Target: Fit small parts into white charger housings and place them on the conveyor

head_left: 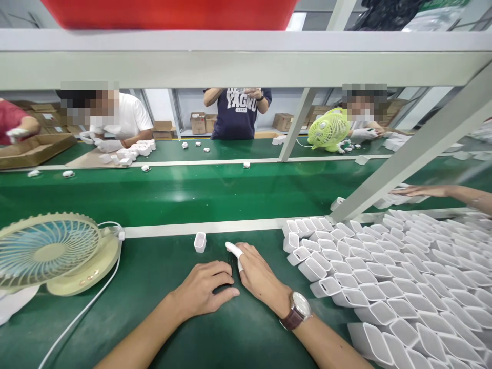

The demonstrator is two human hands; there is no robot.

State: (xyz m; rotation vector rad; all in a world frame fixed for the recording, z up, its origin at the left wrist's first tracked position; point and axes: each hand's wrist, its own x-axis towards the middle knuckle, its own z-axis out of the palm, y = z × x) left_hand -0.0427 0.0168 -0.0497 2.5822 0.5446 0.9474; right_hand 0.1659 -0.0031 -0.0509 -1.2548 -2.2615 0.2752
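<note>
My left hand (207, 288) rests low over the green worktop, its fingers loosely bent and the thumb stretched out apart from them. Close beside it, my right hand (258, 274) lies palm down, with a white finger cot (234, 249) on its extended index finger. The other right fingers are bent and partly hidden. Between the hands shows a small dark thing, too unclear to name. A single white plastic housing (200, 242), open at the top, stands just beyond my left hand. A wristwatch (301, 306) is on my right wrist.
Many white housings (369, 292) stand packed on the right. A fan (49, 251) with a white cable lies left. Beyond runs a green conveyor belt (184, 192) carrying small white parts. A slanted post (407, 148) crosses the right; a co-worker's arm (461, 195) reaches in there.
</note>
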